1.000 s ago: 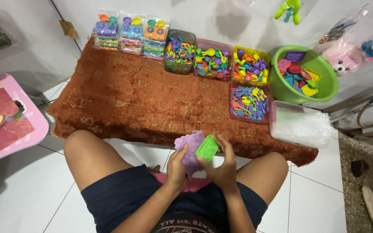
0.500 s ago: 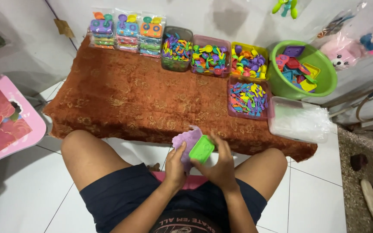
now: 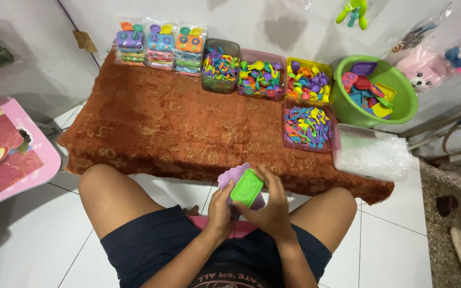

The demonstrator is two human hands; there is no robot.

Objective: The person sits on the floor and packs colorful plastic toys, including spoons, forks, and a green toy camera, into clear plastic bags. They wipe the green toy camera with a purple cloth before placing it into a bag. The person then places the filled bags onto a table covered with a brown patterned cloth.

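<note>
Near the bottom edge, the seated person's torso is cut off, and a pink thing on the lap is mostly hidden. Just above the lap, the left hand (image 3: 221, 209) cups a purple scalloped tray (image 3: 232, 175), largely covered, while the right hand (image 3: 271, 205) pinches a green rectangular toy piece (image 3: 247, 188) against it. Farther off, on the rust-brown cloth (image 3: 166, 125), tubs (image 3: 308, 127) hold small mixed-colour plastic toys; a green basin (image 3: 398, 106) at far right holds larger pieces.
</note>
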